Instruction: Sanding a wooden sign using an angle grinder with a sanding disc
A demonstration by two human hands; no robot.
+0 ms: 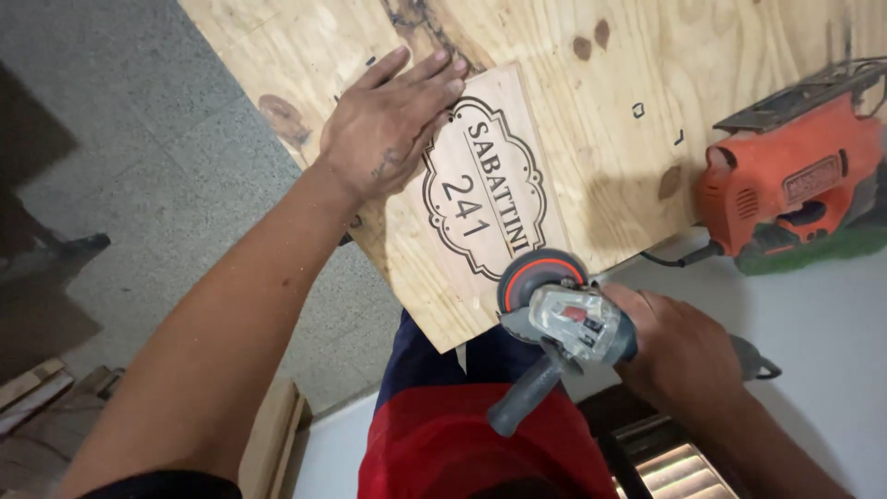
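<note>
Two hands at work: my left hand [388, 125] lies flat, fingers [420, 74] spread, pressing the near corner of the wooden sign [480, 199] onto the plywood sheet [591, 111]. My right hand [679, 356] is wrapped tight around the grinder [564, 319], its disc [540, 277] just past my knuckles at the sign's edge. Beyond my right fingers sits an orange saw [785, 180].

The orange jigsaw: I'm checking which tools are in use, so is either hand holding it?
No, the orange jigsaw lies alone; the right hand grips the angle grinder, the left hand presses the wooden sign.
</note>
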